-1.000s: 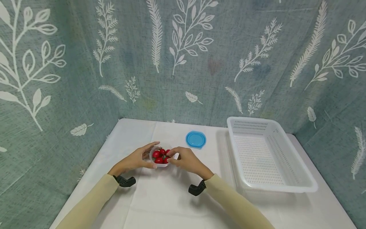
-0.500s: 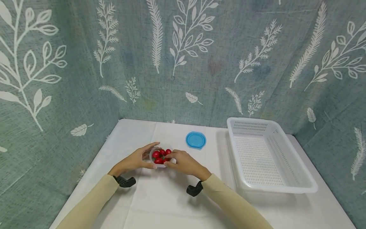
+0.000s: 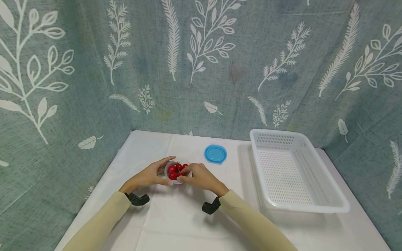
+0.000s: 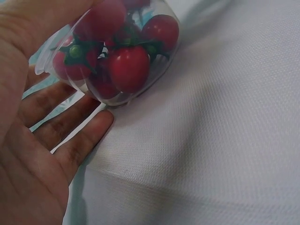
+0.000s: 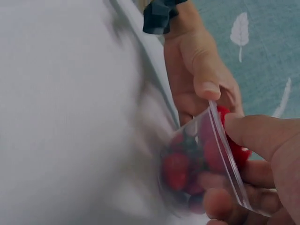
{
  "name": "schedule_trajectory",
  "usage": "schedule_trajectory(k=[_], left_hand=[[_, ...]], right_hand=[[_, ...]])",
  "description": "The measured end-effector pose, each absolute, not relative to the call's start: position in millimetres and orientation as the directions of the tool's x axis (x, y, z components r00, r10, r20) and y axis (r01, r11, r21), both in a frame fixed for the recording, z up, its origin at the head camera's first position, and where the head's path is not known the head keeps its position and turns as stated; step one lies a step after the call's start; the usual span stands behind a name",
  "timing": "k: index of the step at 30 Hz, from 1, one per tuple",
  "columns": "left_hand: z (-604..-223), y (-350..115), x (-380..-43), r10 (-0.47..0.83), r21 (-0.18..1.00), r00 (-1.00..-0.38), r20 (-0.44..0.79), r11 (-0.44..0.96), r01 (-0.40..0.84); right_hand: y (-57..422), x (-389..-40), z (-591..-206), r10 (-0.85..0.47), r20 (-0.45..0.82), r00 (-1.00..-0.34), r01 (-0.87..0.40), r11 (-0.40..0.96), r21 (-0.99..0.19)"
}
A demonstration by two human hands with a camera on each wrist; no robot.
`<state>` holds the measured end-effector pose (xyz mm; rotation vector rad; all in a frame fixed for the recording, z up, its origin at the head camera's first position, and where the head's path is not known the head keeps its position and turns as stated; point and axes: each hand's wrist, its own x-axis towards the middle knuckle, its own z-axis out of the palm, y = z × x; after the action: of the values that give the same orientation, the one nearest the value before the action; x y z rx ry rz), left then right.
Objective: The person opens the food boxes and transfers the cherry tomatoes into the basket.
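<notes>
A clear plastic tub [image 3: 166, 171] of red cherry tomatoes [image 3: 172, 175] with green stems stands on the white cloth. My left hand [image 3: 150, 173] holds the tub from the left, thumb at the near side and fingers round the far side. In the left wrist view, tomatoes [image 4: 129, 70] show through the tub wall. From the right, my right hand [image 3: 201, 177] reaches over the rim, thumb and forefinger pinching a tomato [image 5: 239, 153] at the top of the pile. Its other fingers lie by the tub's outer wall, and the hand partly hides the tub's right side.
A blue lid [image 3: 215, 154] lies on the cloth behind and right of the tub. Farther right stands a large white perforated basket [image 3: 314, 208]. Grey-green leaf-patterned fabric [image 3: 232, 101] rises along the back and sides of the table [image 3: 176, 223].
My right hand has shifted a little left, its fingertips farther in over the tub and among the tomatoes. The left hand and the tub stay in place.
</notes>
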<state>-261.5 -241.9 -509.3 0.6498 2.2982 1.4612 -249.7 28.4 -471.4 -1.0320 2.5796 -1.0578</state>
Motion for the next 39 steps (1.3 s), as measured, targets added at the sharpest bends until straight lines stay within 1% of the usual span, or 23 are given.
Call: schedule_trajectory(k=[5,15,19,29,39], left_hand=[[-508.2,-242.1,-260.6,0.542,0.901,-0.839,-0.042,0.384,0.203],[-509.1,-243.3,-261.2,0.548,0.91,-0.836,-0.03,0.361,0.204],[-509.2,-242.9,-260.7,0.538,0.907,-0.842,-0.041,0.373,0.195],[-507.9,-241.2,-260.5,0.539,0.911,-0.842,-0.038,0.364,0.192],[-507.3,-239.8,-261.3,0.508,0.895,-0.859,-0.06,0.409,0.18]], right_hand=[[26.4,-246.3,-473.8,-0.631,0.086,-0.771,-0.512,0.533,-0.673],[33.8,-243.3,-467.1,-0.61,0.172,-0.774,-0.545,0.502,-0.671],[37.3,-243.8,-463.9,-0.602,0.204,-0.772,-0.562,0.496,-0.662],[53.1,-244.9,-452.0,-0.578,0.215,-0.787,-0.559,0.52,-0.646],[76.4,-246.5,-431.0,-0.529,0.269,-0.805,-0.558,0.521,-0.645]])
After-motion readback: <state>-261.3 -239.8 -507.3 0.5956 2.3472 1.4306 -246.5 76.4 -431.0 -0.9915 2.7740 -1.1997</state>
